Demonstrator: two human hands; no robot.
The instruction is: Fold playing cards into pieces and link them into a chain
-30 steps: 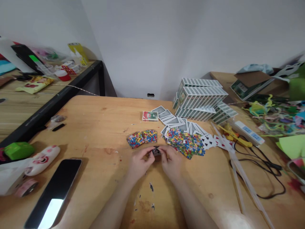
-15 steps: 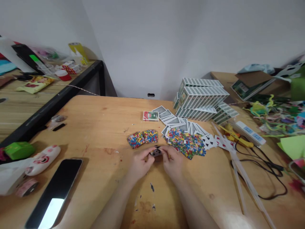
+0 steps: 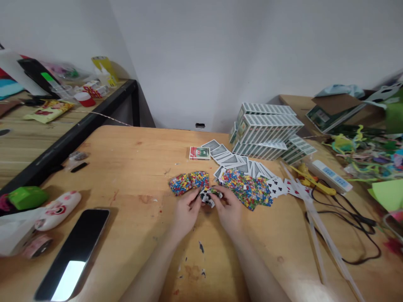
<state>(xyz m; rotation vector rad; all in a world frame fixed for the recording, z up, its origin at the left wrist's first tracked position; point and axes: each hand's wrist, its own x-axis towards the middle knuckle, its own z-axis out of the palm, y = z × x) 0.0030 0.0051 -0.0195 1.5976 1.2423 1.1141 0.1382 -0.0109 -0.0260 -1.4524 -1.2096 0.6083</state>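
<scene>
Between my two hands is a playing card (image 3: pixel 208 198) with black marks on its white face, bent or folded out of flat. My left hand (image 3: pixel 186 209) pinches its left side and my right hand (image 3: pixel 229 208) its right side. Just beyond the left hand lie cards with a multicoloured pattern (image 3: pixel 189 182). A larger spread of the same patterned cards (image 3: pixel 247 186) lies beyond and right of my right hand. Grey-backed playing cards (image 3: pixel 229 159) fan out behind that spread. A red and green card box (image 3: pixel 199 153) lies farther back.
Striped card boxes (image 3: pixel 267 128) are stacked at the back right. Clear plastic strips (image 3: pixel 317 222), a black cable (image 3: pixel 349 218), a yellow tool (image 3: pixel 315 180) and a power strip (image 3: pixel 330 174) lie on the right. A phone (image 3: pixel 74 251) and a green object (image 3: pixel 27 197) are on the left.
Both hands have shifted the card slightly, and more of its white face now shows, bent open between the fingers. A bit of coloured pattern appears by the right fingertips.
</scene>
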